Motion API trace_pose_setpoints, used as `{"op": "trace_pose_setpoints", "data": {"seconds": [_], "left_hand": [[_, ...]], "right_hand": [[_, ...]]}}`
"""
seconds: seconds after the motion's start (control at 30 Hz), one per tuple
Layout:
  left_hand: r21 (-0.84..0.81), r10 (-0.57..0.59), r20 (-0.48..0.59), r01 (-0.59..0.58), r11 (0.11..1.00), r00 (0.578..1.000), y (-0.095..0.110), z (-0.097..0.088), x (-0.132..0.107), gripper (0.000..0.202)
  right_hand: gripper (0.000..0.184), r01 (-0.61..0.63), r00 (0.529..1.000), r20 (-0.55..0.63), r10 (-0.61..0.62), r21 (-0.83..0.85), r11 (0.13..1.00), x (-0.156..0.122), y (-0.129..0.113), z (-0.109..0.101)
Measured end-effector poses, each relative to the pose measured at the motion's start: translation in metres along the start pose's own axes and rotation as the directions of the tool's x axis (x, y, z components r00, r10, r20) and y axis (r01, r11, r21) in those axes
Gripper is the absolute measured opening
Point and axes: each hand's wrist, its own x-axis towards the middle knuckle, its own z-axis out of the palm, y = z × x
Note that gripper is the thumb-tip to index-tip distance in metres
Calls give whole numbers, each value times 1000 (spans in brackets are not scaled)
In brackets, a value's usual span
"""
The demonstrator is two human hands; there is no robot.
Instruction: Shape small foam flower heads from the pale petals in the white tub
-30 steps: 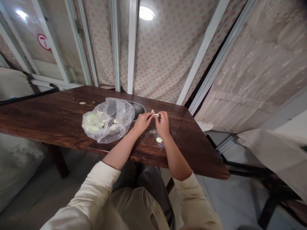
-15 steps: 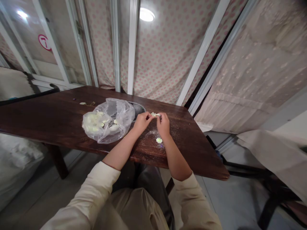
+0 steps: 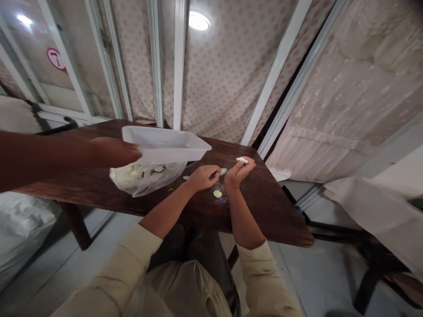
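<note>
Small piece of pale dough (image 3: 242, 160), pinched at the fingertips of the right grip (image 3: 241, 171), raised a little above the tabletop (image 3: 264, 211), toward the right part of the wood. Thumb and fingers closed on the piece, so right grip clenched, with the dough showing on top of the fingers and not lying on the wood.

Left grip (image 3: 204, 177) just beside the right grip, low over the tabletop, with fingers curled inward; whether anything sits inside these fingers, impossible to tell from this view. Very near the fingertips of the left grip, a second small dough piece (image 3: 224, 171), greenish and pale, between both grips. Third dough piece (image 3: 217, 193), round and green-white, on the wood closer to the body, in a patch of white flour (image 3: 220, 199). Fourth dough piece (image 3: 186, 177), very small, to the left of the left grip, just beside a clear plastic bag (image 3: 145, 182). Inside this bag, more pale pieces, blurred through the plastic and partly hidden.

Above the bag, a white plastic tray (image 3: 165, 143), tilted, held at its left end by another person's hand (image 3: 114, 152), reaching in from the left side. Contact between tray and bag, impossible to tell. Cream sleeves (image 3: 261, 277) on both arms, at the lower edge of the view.
</note>
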Motion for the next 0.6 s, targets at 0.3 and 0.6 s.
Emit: {"op": "trace_pose_setpoints", "data": {"seconds": [0.3,0.6], "left_hand": [[72,44,-37,-41,997,998,-1,3,1,16],[309,-276,-284,360,880,918,-31,-11,2,19]], "right_hand": [[19,10,1000,18,-9,-38,999,3,1,-2],[14,20,999,29,-18,-51,999,2,5,2]]}}
